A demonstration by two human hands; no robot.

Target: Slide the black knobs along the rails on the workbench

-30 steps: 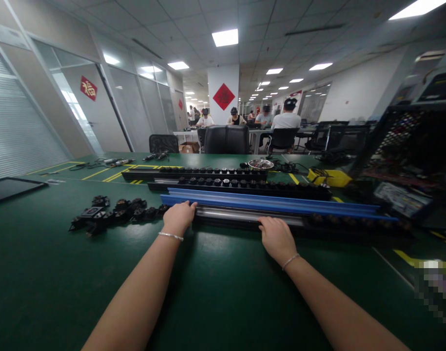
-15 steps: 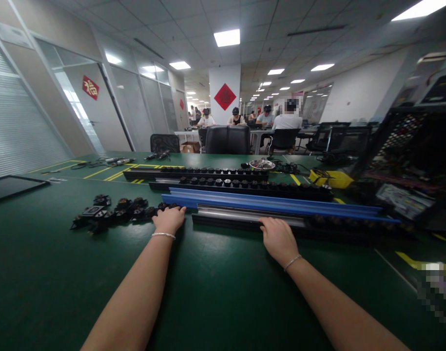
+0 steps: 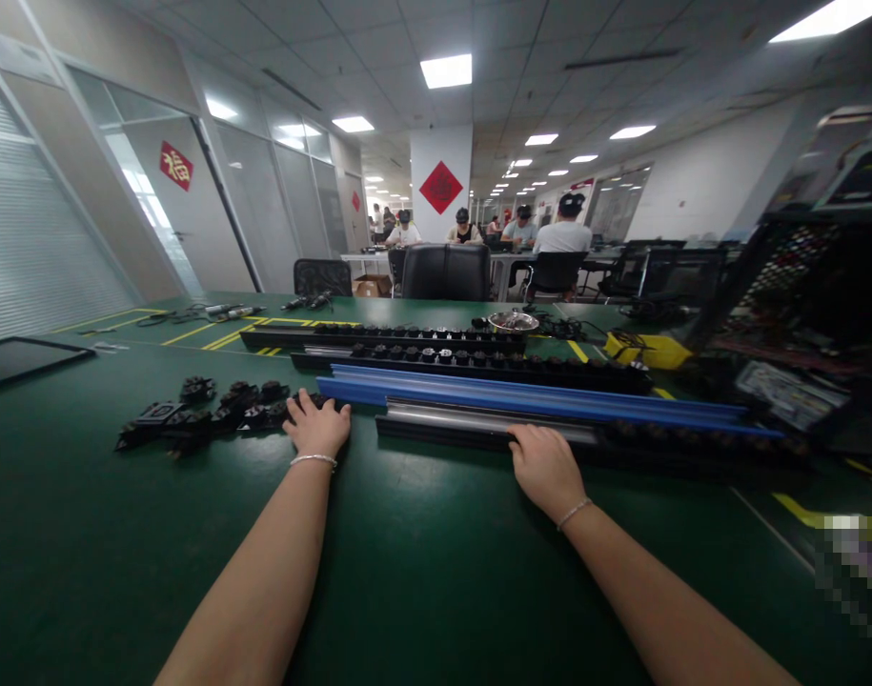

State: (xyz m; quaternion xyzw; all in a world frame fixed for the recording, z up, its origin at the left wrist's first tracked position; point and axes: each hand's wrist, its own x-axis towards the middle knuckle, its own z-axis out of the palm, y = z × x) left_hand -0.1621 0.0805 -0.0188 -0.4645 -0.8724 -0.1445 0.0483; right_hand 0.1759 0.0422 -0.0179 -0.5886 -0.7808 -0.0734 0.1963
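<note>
My left hand (image 3: 316, 429) lies with its fingers spread at the right end of a row of small black parts (image 3: 239, 405). The fingers touch or cover the last of these parts, which are partly hidden. My right hand (image 3: 548, 469) is closed over the near edge of a long black rail (image 3: 471, 416), its fingertips bent onto the rail. A silver strip runs inside that rail, and dark round parts fill its right stretch. Directly behind lies a long blue rail (image 3: 493, 389). Both wrists wear a thin bracelet.
Two more black rails, one in the middle (image 3: 478, 359) and one farther back, hold rows of dark parts. Beyond them sit a metal dish (image 3: 513, 322) and a yellow box (image 3: 646, 350). A dark flat tray (image 3: 28, 362) lies at left. Several people sit at far tables.
My left hand has shifted left and spread its fingers. The cluster of black parts has slid left with it. My right hand stays in place on the rail.
</note>
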